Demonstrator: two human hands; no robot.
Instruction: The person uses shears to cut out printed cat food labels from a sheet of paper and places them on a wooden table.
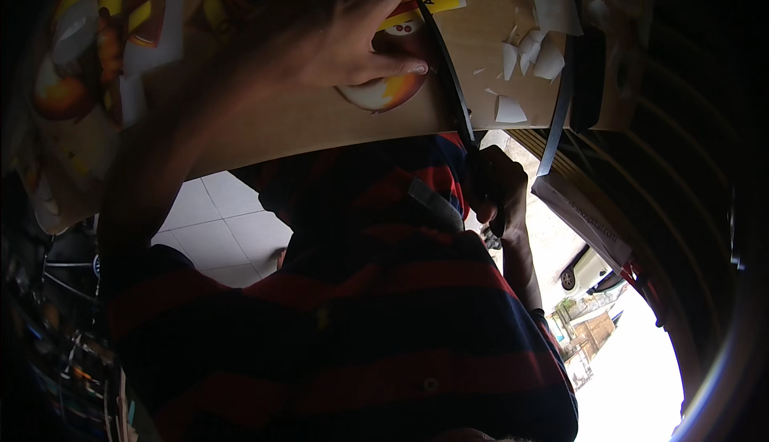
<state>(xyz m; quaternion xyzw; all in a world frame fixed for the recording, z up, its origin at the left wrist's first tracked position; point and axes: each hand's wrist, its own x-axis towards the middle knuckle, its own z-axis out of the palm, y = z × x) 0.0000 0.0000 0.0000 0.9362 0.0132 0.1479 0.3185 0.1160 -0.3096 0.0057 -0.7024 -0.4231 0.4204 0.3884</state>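
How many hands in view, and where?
2. The left hand, top centre, has its thumb over a colourful cutout; the right hand, right of centre, is closed around a long dark tool. Dark edges could hide more.

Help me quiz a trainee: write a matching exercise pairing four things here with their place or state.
1. Left hand
2. Right hand
3. Paper scraps
4. Car

A. White, outside
B. Gripping the dark tool
C. Scattered on the board
D. Over the cartoon picture

Pairs: 1-D, 2-B, 3-C, 4-A
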